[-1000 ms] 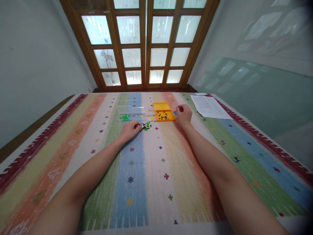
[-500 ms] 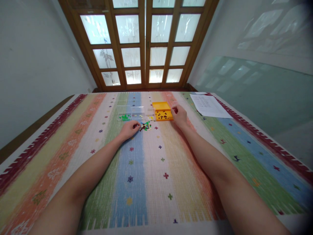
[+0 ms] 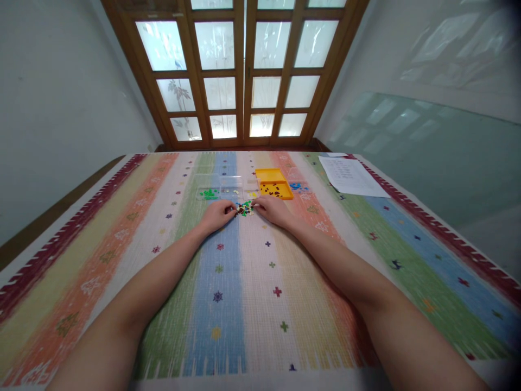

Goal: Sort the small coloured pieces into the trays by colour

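Head view: just in front of the orange tray (image 3: 269,174), left hand (image 3: 217,215) and right hand (image 3: 273,209) hem in the pile of coloured pieces (image 3: 244,208) on the desk (image 3: 244,282), fingertips corralling it; neither grip's state can be told.

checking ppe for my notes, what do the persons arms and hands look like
Both arms are bare to the frame edge, no sleeves. The left hand and right hand wear no gloves; no watch or bracelet shows; rings too small to tell.
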A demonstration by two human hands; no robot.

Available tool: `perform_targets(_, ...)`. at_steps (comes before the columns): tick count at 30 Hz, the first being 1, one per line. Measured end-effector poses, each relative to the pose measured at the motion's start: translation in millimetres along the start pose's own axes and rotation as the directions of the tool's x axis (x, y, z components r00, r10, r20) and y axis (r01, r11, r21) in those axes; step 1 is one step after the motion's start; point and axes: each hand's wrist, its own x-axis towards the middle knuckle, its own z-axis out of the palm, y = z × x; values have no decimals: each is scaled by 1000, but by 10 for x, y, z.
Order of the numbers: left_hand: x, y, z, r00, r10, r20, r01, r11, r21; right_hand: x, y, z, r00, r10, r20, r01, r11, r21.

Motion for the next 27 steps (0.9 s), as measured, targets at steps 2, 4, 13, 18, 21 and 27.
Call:
perform_targets(2,3,8,5,1000,1,-5,-1,1000,-3,-5,29,3,1000,-12,16,12,1000,26)
perform_targets(4,6,10,9,1000,3,-13,-3,1000,-1,-4,39,9,1000,-8,27,7,999,37)
perform_targets(13,-4,23,7,1000,-1,-26,1,1000,25,13,81,30,997,77,-23,-78,996,-40)
perform_targets(18,-9,19,22,999,-28,-38,30,997,64,12,124,34,996,83,-14,-83,996,-37)
perform_targets(21,-4,-6,48,999,-25,-28,28,995,92,14,126,20,995,95,-38,-96,995,-38)
perform_targets(27,35,-3,74,999,-30,20,26,983,182,24,285,-63,924,255,-285,-278,960,-42)
